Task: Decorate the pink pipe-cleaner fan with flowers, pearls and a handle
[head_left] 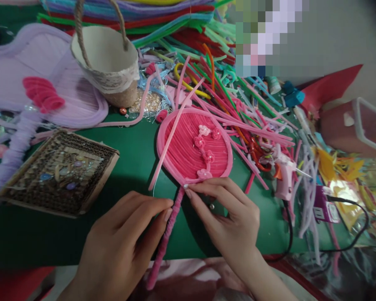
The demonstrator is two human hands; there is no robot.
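A pink oval fan [188,146] wound from pipe cleaners lies on the green table [134,150], with small pink flowers glued down its middle. Its fuzzy pink handle [164,240] runs toward me. My left hand [122,242] rests on the handle, fingers curled around it from the left. My right hand [228,217] pinches a tiny white bead [185,186] at the fan's lower rim where the handle joins. Another small bead [212,206] lies on the table just under my right fingers.
A pink glue gun [283,173] with a black cord lies right of the fan among loose pipe cleaners [225,96]. A paper basket with rope handle [108,62], a lilac woven piece [40,79] and a cardboard frame [61,171] sit at left. A clear box [363,125] stands far right.
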